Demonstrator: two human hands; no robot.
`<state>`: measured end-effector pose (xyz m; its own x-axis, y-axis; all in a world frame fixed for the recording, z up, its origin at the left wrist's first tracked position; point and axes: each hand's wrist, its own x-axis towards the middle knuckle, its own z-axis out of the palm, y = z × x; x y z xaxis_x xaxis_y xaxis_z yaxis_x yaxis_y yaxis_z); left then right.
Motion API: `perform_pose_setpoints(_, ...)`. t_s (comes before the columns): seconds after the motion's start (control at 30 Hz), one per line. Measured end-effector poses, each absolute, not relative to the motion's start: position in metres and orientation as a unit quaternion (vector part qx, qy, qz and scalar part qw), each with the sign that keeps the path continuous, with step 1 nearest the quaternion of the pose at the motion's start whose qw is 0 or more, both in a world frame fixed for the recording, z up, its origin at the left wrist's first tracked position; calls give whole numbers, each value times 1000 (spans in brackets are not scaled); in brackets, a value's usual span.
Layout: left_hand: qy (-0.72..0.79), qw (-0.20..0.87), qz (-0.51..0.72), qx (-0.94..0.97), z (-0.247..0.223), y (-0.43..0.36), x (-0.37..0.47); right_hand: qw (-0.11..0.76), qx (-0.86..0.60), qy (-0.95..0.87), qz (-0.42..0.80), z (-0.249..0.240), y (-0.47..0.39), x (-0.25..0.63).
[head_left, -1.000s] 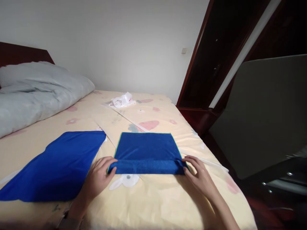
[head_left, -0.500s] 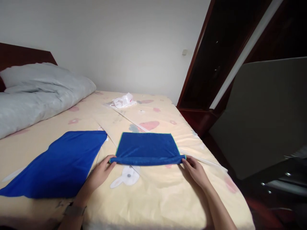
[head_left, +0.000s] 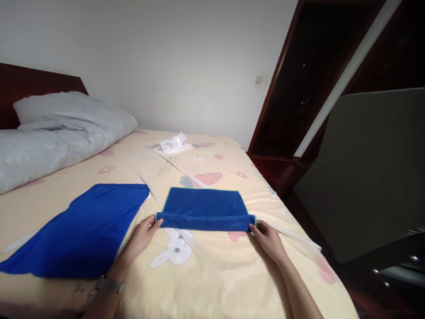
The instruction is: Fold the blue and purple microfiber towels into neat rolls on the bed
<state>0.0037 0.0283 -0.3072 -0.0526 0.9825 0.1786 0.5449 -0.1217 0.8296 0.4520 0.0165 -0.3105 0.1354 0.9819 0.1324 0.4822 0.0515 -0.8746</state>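
Observation:
A blue towel [head_left: 206, 201] with green edging lies on the bed, its near edge turned over into a wide band. My left hand [head_left: 145, 232] pinches the left end of that band between thumb and fingers. At the right end, my right hand [head_left: 268, 239] grips the band the same way, thumb on top. A plain, brighter blue cloth [head_left: 89, 230] is spread to the left, partly behind my left forearm. A wristband sits on my left wrist.
The bed sheet [head_left: 212, 274] is pale yellow with rabbit and carrot prints. Farther back lies a crumpled white plastic bag [head_left: 174, 143]. A grey quilt [head_left: 66, 128] is heaped at the left by the headboard [head_left: 43, 82]. Dark furniture stands beyond the bed's right edge.
The folded band at the towel's near edge looks wider and flatter. Both hands still hold its ends. The view has tilted slightly.

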Motion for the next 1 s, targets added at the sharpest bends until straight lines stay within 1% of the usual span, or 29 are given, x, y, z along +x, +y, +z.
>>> perform_pose_setpoints(0.13, 618, 223, 433, 617, -310, 37, 7, 467, -615, -550, 317, -300, 13, 451)
perform_pose_setpoints(0.27, 643, 174, 411, 622, -302, 30, 4, 465, -628, -530, 328, -291, 2, 456)
perform_pose_setpoints(0.37, 659, 147, 348, 650, -300, 18, -3, 422, -650, -547, 318, -294, -9, 462)
perform_pose_setpoints(0.47, 675, 143, 266, 673, -303, 9, -10, 342, -683, -565, 311, -302, -16, 466)
perform_pose_setpoints(0.53, 683, 137, 240, 676, -305, 6, -14, 309, -694, -571, 312, -305, -18, 468)
perform_pose_setpoints(0.57, 683, 133, 240, 677, -306, 6, -15, 305, -695, -571, 313, -306, -19, 469)
perform_pose_setpoints(0.73, 656, 117, 300, 683, -308, 7, -15, 360, -671, -549, 346, -306, -17, 465)
perform_pose_setpoints(0.83, 662, 130, 311, 669, -312, 8, -9, 346, -694, -523, 352, -305, -17, 458)
perform_pose_setpoints(1.0, 687, 153, 281, 652, -316, 13, -3, 335, -707, -528, 330, -308, -17, 455)
